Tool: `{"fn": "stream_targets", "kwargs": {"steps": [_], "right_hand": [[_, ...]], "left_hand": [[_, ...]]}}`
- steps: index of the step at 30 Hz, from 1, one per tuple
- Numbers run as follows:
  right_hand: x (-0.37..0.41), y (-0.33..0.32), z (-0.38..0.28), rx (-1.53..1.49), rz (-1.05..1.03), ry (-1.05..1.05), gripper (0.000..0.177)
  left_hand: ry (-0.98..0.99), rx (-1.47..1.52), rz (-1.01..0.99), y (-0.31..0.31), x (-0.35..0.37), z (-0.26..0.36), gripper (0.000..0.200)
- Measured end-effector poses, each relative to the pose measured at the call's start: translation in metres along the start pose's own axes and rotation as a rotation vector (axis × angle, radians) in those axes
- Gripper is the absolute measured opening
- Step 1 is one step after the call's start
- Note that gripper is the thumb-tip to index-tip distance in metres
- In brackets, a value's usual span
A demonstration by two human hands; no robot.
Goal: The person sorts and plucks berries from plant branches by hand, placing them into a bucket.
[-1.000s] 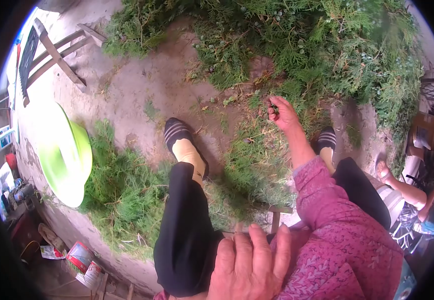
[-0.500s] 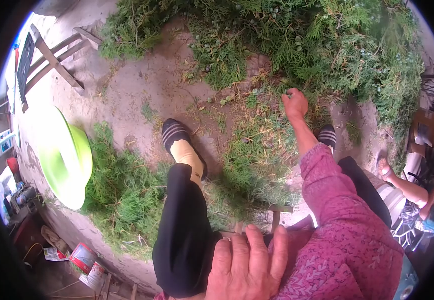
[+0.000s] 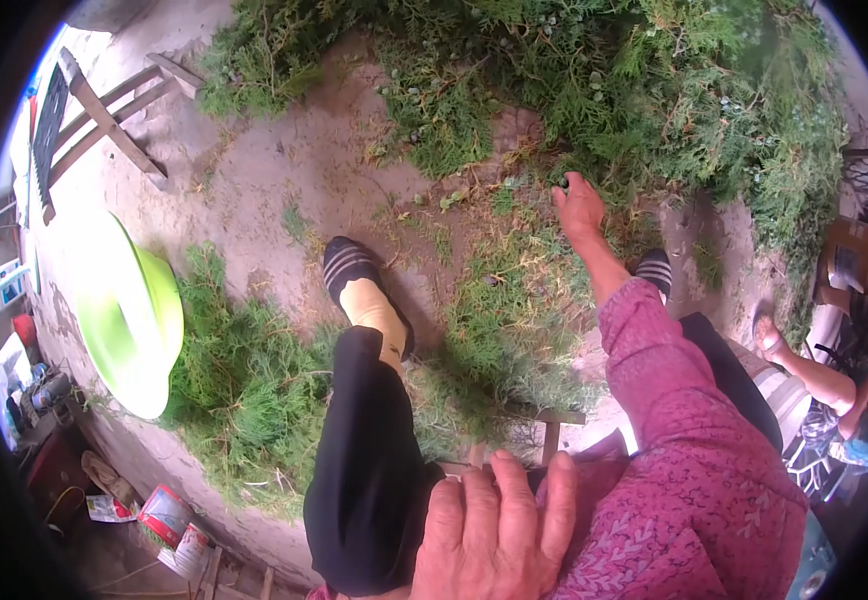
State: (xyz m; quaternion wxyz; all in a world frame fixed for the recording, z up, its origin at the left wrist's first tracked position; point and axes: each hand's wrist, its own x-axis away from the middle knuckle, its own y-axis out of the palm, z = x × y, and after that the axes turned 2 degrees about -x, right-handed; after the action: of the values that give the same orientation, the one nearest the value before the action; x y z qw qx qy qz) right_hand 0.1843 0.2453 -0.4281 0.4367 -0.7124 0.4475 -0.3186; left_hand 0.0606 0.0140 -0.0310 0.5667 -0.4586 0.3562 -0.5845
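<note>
My right hand [image 3: 581, 208] reaches forward out of a pink patterned sleeve to the near edge of a heap of green conifer branches [image 3: 644, 90]. Its fingers are curled together. A small dark green bit shows at the fingertips, too small to name. My left hand [image 3: 494, 525] lies back-up over my lap, fingers stretched out and slightly apart, with nothing seen in it. Loose green and yellowish sprigs [image 3: 504, 285] cover the floor between my feet.
A bright lime-green basin [image 3: 159, 320] stands at the left, beside a smaller pile of conifer sprigs [image 3: 254, 380]. A wooden-framed folding stool [image 3: 114, 130] is at the upper left. Another person's bare leg [image 3: 819, 382] shows at the right, near a cardboard box [image 3: 849, 255].
My right hand has shifted slightly to the left and away from me, with its fingertips turned more to the left. My left hand has stayed in place.
</note>
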Motion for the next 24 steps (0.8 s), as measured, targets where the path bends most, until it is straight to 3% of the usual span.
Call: {"fn": "stream_targets", "kwargs": {"steps": [4,6,7,8,9,11,12,14,15,16,20,24], "right_hand": [[-0.01,-0.01,-0.004,0.093,-0.141,-0.007,0.024],[-0.015,-0.015,0.002,0.093,-0.167,-0.064,0.022],[-0.017,-0.021,0.002,-0.198,-0.312,0.23,0.019],[-0.02,-0.027,0.002,-0.496,-0.45,0.52,0.016],[-0.017,-0.039,-0.002,-0.5,-0.433,0.51,0.016],[0.003,-0.07,-0.009,-1.37,-0.661,0.79,0.01],[0.011,-0.087,-0.016,-1.373,-0.645,0.77,0.01],[0.026,-0.121,-0.036,-1.724,-0.82,0.716,0.008],[0.029,-0.138,-0.046,-1.726,-0.809,0.689,0.008],[0.032,-0.158,-0.057,-1.776,-0.927,0.617,0.01],[0.053,-0.24,-0.109,-1.872,-1.179,0.385,0.017],[0.091,-0.312,-0.144,-1.845,-1.221,0.336,0.014]], "left_hand": [[0.015,0.004,-0.004,-0.004,0.0,0.002,0.036],[0.085,-0.026,0.102,-0.003,-0.003,0.002,0.034],[0.089,-0.032,0.114,-0.012,-0.004,0.004,0.034],[0.096,0.023,-0.031,-0.022,-0.005,0.006,0.033],[0.106,0.078,-0.175,-0.032,-0.008,0.008,0.033],[0.124,0.021,-0.145,-0.019,-0.004,0.009,0.036],[0.129,-0.027,-0.132,-0.013,-0.002,0.011,0.039],[0.066,-0.089,-0.146,-0.02,-0.004,0.014,0.04],[0.016,-0.068,-0.194,-0.027,-0.007,0.017,0.043],[0.024,-0.079,-0.17,-0.03,-0.008,0.018,0.043],[-0.041,0.139,0.095,-0.03,-0.013,0.018,0.051],[0.004,0.424,0.287,-0.028,-0.025,0.022,0.062]]}}
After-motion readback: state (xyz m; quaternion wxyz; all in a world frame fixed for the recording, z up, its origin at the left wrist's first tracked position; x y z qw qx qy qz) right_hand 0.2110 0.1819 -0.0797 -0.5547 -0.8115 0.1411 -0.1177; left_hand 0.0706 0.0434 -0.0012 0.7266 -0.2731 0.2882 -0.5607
